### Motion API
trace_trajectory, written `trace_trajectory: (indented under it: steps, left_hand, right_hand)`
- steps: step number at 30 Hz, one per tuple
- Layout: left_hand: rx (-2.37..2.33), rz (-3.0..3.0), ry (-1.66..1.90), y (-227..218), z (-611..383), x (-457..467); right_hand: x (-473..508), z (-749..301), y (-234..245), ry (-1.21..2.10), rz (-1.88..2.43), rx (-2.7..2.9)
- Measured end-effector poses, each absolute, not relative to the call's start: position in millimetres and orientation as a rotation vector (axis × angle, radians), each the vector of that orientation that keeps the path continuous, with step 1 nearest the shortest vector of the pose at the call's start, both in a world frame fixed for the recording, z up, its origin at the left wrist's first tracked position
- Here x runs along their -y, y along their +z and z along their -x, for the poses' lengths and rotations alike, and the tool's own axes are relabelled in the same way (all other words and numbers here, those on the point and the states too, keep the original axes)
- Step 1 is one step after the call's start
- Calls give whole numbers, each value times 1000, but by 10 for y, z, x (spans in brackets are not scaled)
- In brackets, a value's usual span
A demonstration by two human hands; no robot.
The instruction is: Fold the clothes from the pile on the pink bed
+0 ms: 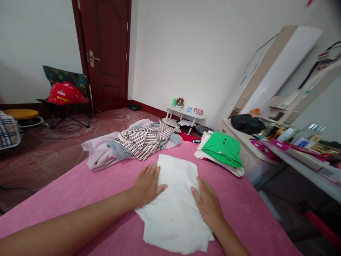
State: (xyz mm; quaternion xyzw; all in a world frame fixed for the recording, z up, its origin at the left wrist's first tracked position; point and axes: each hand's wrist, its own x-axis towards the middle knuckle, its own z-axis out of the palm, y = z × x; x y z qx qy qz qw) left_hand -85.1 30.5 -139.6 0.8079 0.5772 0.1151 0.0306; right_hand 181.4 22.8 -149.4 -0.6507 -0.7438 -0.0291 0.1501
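A white garment [177, 202], perhaps a shirt, lies spread on the pink bed cover [106, 209] in front of me. On its left edge rests my left hand [147, 185], flat, with the thumb stretched over the cloth. My right hand [208, 199] lies along the opposite edge, fingers extended and the thumb on the fabric. Beyond my left hand is a loose heap with a striped shirt [145, 140] on top of grey and pale pink clothes. A stack of folded clothes topped by a green garment [222, 147] sits past my right hand.
On the right stands a dressing table [239, 137] crowded with bottles, boxes and a black bag [247, 123]. A small white table [183, 111] is by the back wall. At the left, a folding chair [66, 76] holds a red bag [66, 93], near a round stool [21, 113].
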Motion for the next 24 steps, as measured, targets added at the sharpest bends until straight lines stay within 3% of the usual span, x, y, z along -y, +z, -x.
trace_trajectory:
  steps: [7, 14, 18, 24]
  left_hand:
    - [-1820, -2449, 319, -1142, 983, -17]
    - [-1736, -2021, 377, -1077, 1033, -141]
    - [-1492, -2007, 589, -969, 941, -249]
    - [-1102, -1942, 936, -841, 409, -327]
  right_hand:
    - [-62, -1835, -1405, -24, 1795, 1890]
    - [14, -1747, -1244, 73, 2024, 1819]
    - [3, -1774, -1266, 99, 1939, 1817]
    - [-95, -1718, -1105, 555, 1611, 1811]
